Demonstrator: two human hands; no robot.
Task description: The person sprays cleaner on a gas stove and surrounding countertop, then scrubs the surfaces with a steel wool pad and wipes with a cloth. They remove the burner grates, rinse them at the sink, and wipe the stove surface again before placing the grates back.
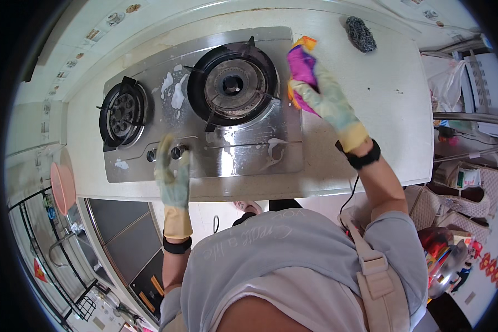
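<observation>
My right hand (325, 99), in a rubber glove, grips a purple and orange cleaning cloth (302, 72) at the right edge of a stainless steel gas cooktop (166, 128). The gloved left hand (172, 174) is blurred over the cooktop's front edge, near the control knobs (178, 152). Its fingers look apart, and nothing shows in them. White foam (178, 93) lies on the steel between the large burner (232, 85) and the small burner (122, 114), with more streaks near the front right.
A steel wool scourer (360, 34) rests on the white countertop (382, 112) at the back right. A pink plastic basin (63, 189) stands at the left. Beyond the counter's right end are metal rails (473, 119) and a plastic bag (446, 81). Dark cabinet doors (122, 220) are below left.
</observation>
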